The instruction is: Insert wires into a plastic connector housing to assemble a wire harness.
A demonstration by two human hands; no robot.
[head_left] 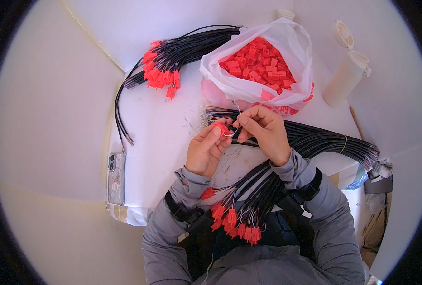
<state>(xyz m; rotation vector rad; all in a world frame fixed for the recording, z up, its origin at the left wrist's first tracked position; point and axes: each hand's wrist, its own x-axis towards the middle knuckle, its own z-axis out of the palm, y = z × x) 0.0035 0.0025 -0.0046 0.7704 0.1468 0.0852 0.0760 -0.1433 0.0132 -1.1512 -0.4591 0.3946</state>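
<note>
Between the thumb and fingers of my left hand (205,148) is a red plastic connector (222,129). Thin wires run out of it toward my right hand (264,131), whose thumb and forefinger pinch one light-coloured wire (238,110) that points up past the fingertips. Both hands are close together above the table. Behind them lies a long bundle of black cables (315,138) with bare wire ends at its left. A second bundle, with red connectors (234,222) on its ends, hangs over the near edge by my lap.
A white plastic bag (287,40) full of loose red connectors (258,64) stands at the back. Left of it lies another cable bundle (192,47) with red connectors. A phone (116,178) rests at the left edge of the table (144,166). A lidded cream bottle (346,78) stands at right.
</note>
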